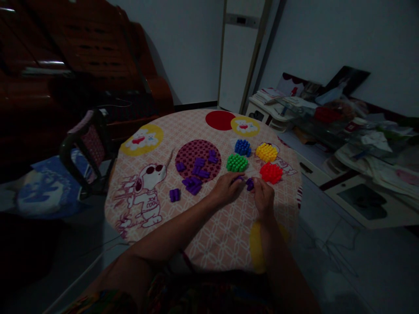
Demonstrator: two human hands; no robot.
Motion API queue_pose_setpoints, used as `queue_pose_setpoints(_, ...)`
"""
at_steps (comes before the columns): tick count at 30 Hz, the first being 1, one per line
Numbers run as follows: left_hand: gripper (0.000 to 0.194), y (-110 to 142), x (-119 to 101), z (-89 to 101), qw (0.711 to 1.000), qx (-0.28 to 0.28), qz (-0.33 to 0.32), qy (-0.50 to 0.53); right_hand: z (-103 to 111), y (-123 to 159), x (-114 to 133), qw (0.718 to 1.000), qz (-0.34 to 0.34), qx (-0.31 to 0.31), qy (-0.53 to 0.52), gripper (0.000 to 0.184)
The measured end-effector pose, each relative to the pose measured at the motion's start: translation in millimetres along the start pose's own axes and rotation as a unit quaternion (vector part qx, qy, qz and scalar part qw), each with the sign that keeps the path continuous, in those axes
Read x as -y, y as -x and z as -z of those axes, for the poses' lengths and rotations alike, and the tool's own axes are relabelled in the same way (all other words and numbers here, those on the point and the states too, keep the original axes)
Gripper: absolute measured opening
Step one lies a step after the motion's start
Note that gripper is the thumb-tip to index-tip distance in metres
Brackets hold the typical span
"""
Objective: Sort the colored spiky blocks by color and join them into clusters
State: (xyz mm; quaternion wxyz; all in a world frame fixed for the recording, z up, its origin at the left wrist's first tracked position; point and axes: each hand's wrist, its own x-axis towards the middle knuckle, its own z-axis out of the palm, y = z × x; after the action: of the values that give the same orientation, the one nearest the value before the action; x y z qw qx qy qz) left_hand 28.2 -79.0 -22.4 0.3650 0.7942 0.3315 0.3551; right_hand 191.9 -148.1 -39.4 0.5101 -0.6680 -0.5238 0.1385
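- Head view: the left hand has its fingers closed around the left-hand purple piece, which pokes out at the fingertips.
- The right hand pinches the right-hand purple piece between thumb and fingers; the 2 pieces are close together (dim light hides their finer shape).
- Both hands are over the near side of the round table, just in front of the green cluster and the red cluster.
- The blue cluster and yellow cluster lie farther back; all 4 clusters are knobbly, with rounded, plastic-looking tips packed tightly.
- Loose purple pieces, lumpy and ridged, are scattered left of the hands, several on a dark red checked circle.
- The tablecloth is pinkish, with a white looped lattice and a printed cartoon dog.
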Motion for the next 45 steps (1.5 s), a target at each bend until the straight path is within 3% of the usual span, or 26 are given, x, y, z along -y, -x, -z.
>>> queue_pose_setpoints(3,0.039,0.4,1.1,0.2,1.000,0.006,-0.004,-0.030,-0.2,0.0,-0.3,1.000,-0.002,-0.003,-0.004,0.047)
queue_pose_setpoints(6,0.039,0.9,-1.7,-0.7,0.999,0.020,0.039,-0.015,0.2,0.4,-1.0,1.000,-0.001,-0.004,0.000,0.046)
queue_pose_setpoints(11,0.018,-1.8,-11.6,-5.3,0.996,0.039,0.084,-0.008,0.7,0.5,-1.3,1.000,0.007,-0.002,0.009,0.047)
queue_pose_setpoints(13,0.018,-3.1,-13.6,-7.8,0.995,0.046,0.087,-0.013,0.4,0.2,-2.2,1.000,0.007,-0.002,0.014,0.047)
queue_pose_setpoints(18,0.027,-1.7,-12.0,-10.8,0.995,0.057,0.081,-0.012,-0.3,-0.4,-4.8,1.000,0.006,-0.009,0.013,0.047)
queue_pose_setpoints(25,0.024,-2.7,-12.7,-13.3,0.995,0.062,0.076,-0.022,0.1,-0.4,-1.2,1.000,0.008,-0.007,0.012,0.048)
queue_pose_setpoints(34,0.013,-1.8,-15.4,-22.0,0.990,0.067,0.029,-0.123,-0.2,-1.1,-4.9,1.000,0.004,-0.009,0.012,0.046)
queue_pose_setpoints(45,0.013,-2.7,-6.9,-27.4,0.991,0.046,0.050,-0.111,-0.7,-0.3,-1.1,1.000,0.006,-0.008,0.007,0.045)
